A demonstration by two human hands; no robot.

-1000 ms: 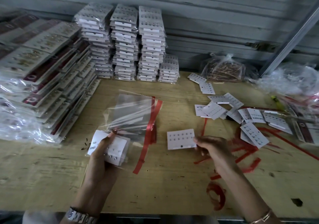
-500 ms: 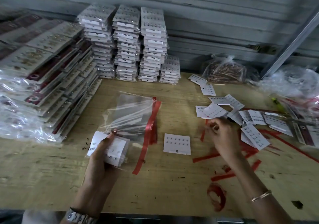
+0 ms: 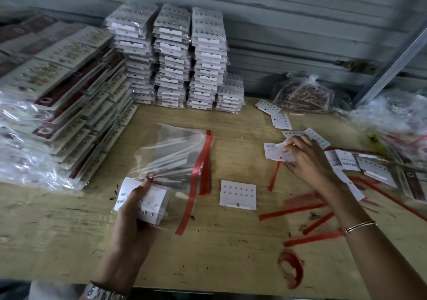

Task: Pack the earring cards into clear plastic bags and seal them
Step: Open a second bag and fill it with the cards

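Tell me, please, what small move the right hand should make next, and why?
Probably lift the loose card that the right hand pinches at the scattered pile and carry it to the stack in the left hand. That hand grips the stack at the edge of the clear bag, so it looks ready for another card.
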